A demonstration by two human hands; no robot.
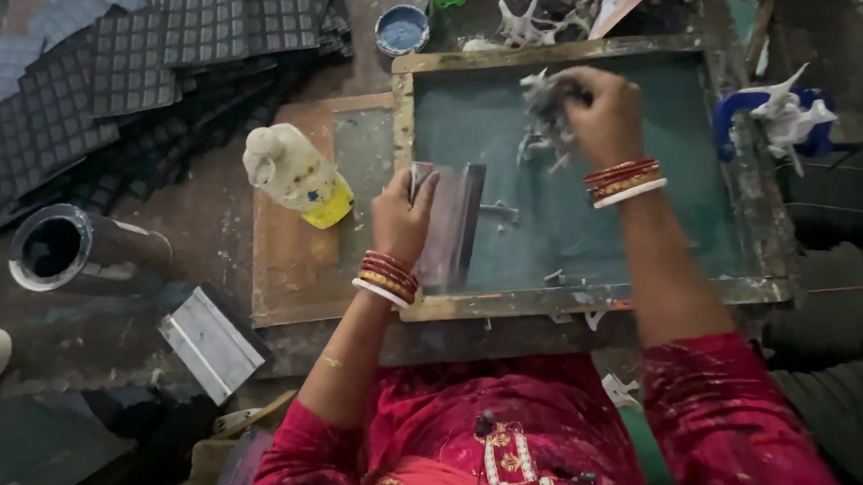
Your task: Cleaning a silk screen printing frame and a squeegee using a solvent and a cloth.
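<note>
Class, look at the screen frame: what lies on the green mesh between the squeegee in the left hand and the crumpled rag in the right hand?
Head view: only bare green mesh, with small grey smears, separates squeegee and rag.

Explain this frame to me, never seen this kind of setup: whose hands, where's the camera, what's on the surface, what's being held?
There is no machine here. One camera sits on a person's head and looks down, so both arms reaching in from the bottom edge are that person's own. The left hand grips a flat grey squeegee-like blade standing on a green mesh screen in a worn wooden frame. The right hand presses a crumpled grey rag onto the screen. The frame lies on a brown board, where a yellowish plastic bottle lies on its side. Around it: stacks of dark gridded sheets, a metal cylinder, a small blue-filled tub, and a second blade.
</note>
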